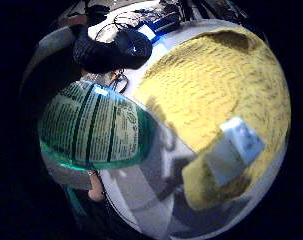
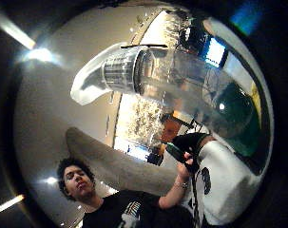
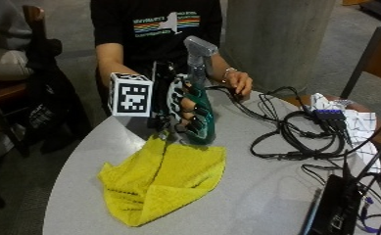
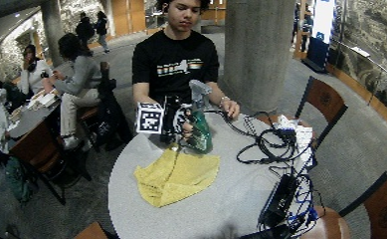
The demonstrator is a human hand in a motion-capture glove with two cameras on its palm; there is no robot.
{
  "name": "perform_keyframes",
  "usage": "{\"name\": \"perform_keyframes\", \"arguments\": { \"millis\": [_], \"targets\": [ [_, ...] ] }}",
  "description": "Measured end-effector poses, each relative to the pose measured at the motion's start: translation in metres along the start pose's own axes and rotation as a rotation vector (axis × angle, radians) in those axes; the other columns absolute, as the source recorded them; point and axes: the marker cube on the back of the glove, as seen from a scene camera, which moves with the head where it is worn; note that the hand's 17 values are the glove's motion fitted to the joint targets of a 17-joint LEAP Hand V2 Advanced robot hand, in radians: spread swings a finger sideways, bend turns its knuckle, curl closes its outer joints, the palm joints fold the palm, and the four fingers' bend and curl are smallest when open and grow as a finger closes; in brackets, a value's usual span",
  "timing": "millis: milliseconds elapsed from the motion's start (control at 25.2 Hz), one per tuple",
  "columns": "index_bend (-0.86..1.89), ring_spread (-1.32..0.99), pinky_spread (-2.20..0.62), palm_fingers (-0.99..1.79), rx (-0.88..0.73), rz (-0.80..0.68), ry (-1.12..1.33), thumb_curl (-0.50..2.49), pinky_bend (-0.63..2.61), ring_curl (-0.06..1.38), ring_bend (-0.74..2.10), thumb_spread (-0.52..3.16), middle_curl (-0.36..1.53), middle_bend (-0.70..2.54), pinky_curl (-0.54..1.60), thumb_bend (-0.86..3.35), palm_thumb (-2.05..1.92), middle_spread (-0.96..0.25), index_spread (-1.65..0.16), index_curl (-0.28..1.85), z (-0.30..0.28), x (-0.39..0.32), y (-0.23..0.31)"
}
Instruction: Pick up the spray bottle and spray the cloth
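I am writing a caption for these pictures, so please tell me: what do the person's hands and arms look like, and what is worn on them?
The right hand wears a black glove with pale panels and open fingertips. The left hand is bare, with a thin bracelet at its wrist. Both arms are bare below the short sleeves of a black T-shirt with a striped print on the chest.

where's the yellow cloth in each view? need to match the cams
Little finger palm view: yellow cloth on the table, beside the spray bottle.
Thumb palm view: not visible.
Outside view: cloth flat on the table, in front of the bottle.
Wide outside view: cloth, same spot.
Shared landmark: the bottle.
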Motion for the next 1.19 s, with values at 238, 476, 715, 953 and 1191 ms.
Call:
{"name": "perform_keyframes", "arguments": {
  "millis": [238, 476, 715, 953, 1191],
  "targets": [
    [0.09, 0.17, 0.34, 0.30, -0.004, 0.003, -0.018, 0.38, 0.76, 0.33, 0.34, 0.83, 0.42, 0.27, 0.39, -0.03, 0.73, 0.11, -0.34, 0.14, 0.014, 0.002, -0.015],
    [0.08, 0.18, 0.36, 0.29, -0.013, 0.029, -0.019, 0.38, 0.77, 0.33, 0.35, 0.81, 0.41, 0.27, 0.39, -0.03, 0.73, 0.12, -0.34, 0.14, 0.021, 0.006, -0.032],
    [0.10, 0.18, 0.37, 0.26, -0.030, 0.034, -0.022, 0.37, 0.80, 0.33, 0.35, 0.81, 0.40, 0.24, 0.39, -0.05, 0.69, 0.12, -0.34, 0.14, 0.026, 0.008, -0.046],
    [0.18, 0.18, 0.38, 0.18, -0.038, 0.063, -0.070, 0.36, 0.81, 0.29, 0.23, 0.81, 0.39, 0.22, 0.39, -0.04, 0.67, 0.12, -0.36, 0.18, 0.035, 0.009, -0.060],
    [0.91, 0.17, 0.40, 0.39, -0.031, 0.124, -0.229, 0.40, 0.57, 0.18, 0.05, 0.81, 0.32, 0.11, 0.31, 0.06, 0.86, 0.11, -0.31, 0.38, 0.049, 0.010, -0.076]
  ]
}}
